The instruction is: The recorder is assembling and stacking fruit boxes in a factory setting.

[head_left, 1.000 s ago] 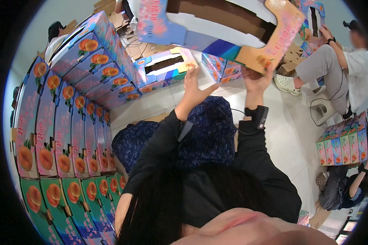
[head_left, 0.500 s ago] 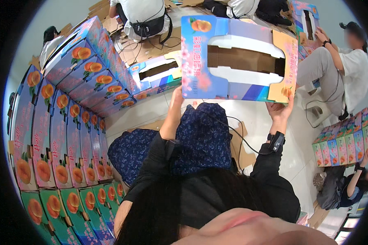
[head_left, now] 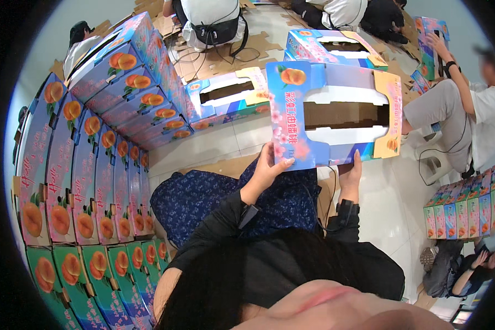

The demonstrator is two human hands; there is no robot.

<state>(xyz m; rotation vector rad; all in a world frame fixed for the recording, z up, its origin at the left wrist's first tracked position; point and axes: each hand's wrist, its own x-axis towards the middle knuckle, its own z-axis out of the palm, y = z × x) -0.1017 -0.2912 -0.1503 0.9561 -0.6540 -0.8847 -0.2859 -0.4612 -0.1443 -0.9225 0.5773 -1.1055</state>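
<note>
A colourful cardboard fruit box [head_left: 297, 118] with peach pictures is held up in front of me, its long top opening facing me and brown cardboard showing inside. My left hand [head_left: 268, 169] grips its near left corner, thumb on the blue panel and fingers round the side. At the near edge, towards the right, my right hand [head_left: 350, 171] holds it with one finger up along the side; the other fingers are partly hidden beneath. Behind it stands a similar box [head_left: 308, 47], and another similar box [head_left: 225, 93] lies further left.
Stacked boxes [head_left: 126, 82] and a long row of boxes [head_left: 60, 170] line my left. At right a seated person [head_left: 451, 99] touches an upright box [head_left: 433, 44], with more boxes [head_left: 462, 206] nearer. Cables [head_left: 445, 151] lie on the floor; other people sit on cardboard at the far side.
The box in my hands has come nearer and lower, slightly right. Behind it, another box has come into sight. My right hand has shifted left along the near edge.
</note>
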